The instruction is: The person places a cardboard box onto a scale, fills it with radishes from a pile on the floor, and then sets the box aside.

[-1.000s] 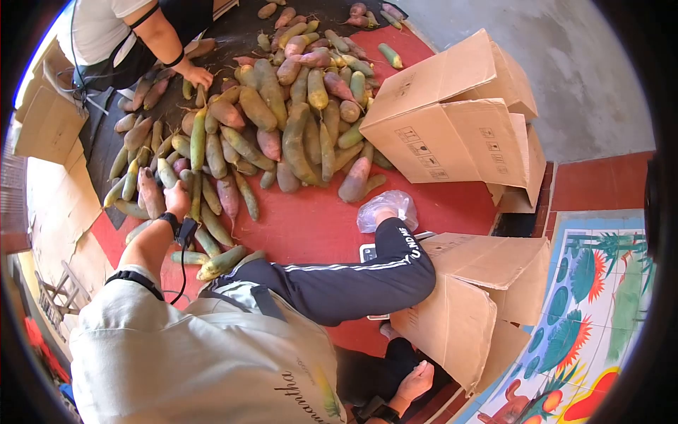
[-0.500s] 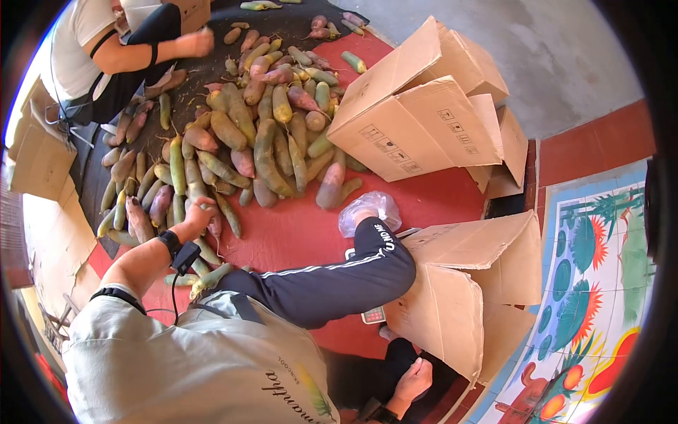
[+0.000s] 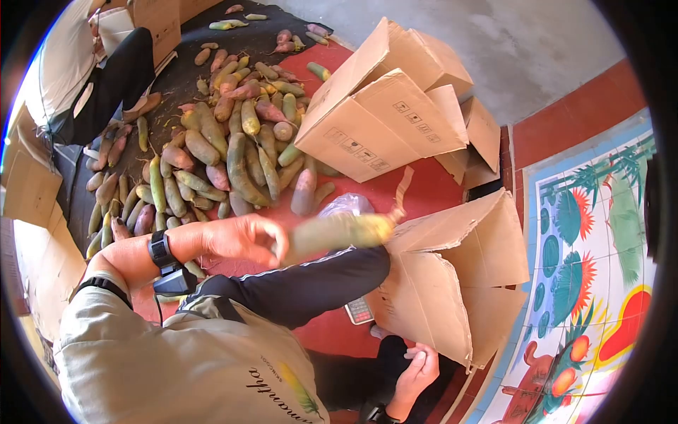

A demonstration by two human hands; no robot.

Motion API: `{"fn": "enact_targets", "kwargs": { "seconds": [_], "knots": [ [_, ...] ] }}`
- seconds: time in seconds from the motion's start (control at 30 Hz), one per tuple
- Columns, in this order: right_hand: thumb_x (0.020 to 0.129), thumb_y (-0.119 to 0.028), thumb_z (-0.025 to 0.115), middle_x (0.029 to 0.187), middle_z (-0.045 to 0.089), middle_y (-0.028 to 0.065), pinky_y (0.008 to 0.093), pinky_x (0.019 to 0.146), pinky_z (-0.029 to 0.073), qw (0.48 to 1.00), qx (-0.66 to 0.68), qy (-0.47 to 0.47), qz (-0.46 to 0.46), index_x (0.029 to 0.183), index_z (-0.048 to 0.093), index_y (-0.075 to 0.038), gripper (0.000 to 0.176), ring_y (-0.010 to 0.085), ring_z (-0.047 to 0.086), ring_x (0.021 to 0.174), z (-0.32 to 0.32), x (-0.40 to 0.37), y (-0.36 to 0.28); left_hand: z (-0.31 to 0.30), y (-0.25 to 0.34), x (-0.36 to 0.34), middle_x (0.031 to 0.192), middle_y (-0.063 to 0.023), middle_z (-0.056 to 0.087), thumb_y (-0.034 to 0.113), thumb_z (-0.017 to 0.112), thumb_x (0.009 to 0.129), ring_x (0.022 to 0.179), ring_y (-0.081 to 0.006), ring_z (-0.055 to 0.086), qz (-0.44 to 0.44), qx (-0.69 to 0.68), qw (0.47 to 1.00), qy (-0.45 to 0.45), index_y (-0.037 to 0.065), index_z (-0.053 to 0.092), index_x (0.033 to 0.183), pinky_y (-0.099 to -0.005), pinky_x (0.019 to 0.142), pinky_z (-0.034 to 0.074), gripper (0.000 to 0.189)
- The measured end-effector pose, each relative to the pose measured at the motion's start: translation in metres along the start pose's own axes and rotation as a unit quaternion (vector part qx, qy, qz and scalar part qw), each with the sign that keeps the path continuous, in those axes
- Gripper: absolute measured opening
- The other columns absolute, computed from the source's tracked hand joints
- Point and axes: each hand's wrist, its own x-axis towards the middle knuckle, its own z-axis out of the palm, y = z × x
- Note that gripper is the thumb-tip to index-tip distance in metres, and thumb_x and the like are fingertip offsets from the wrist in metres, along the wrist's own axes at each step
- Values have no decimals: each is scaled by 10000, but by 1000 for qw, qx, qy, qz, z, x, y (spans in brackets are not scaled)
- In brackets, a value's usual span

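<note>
A long green radish [image 3: 332, 237], blurred by motion, is in the air beyond my left hand [image 3: 247, 239]. Its yellowish end and dangling reddish tail point right, toward the cardboard box [image 3: 424, 300]. The left thumb and fingers are curved with a gap between them, fingertips right at the radish's near end. My right hand [image 3: 418, 374] is closed at the lower edge of that box, thumb and fingers pinched over the cardboard. The box lies beside my knee with its flaps spread to the right.
A large pile of green and purplish radishes [image 3: 247, 169] covers the dark sheet and red floor [image 3: 417, 187]. Another open box [image 3: 381, 131] stands behind. A plastic bag [image 3: 346, 205] and calculator [image 3: 359, 310] are near my leg. A person [image 3: 106, 85] crouches at upper left.
My left hand has come off the pile and moved right, and a radish is now beyond its fingers. My right hand has risen slightly to the box edge. The view has shifted.
</note>
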Motion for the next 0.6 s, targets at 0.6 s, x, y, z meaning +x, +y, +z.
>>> {"fn": "enact_targets", "kwargs": {
  "seconds": [0.6],
  "knots": [
    [925, -363, 435, 867, 613, 191, 300, 477, 490, 935, 316, -93, 134, 1080, 491, 83, 476, 252, 604, 538, -39, 0, -34, 83, -12, 95, 1119, -96, 460, -11, 553, 838, 1048, -177, 455, 77, -8, 959, -272, 35, 609, 900, -284, 890, 381, 96]
  ]
}}
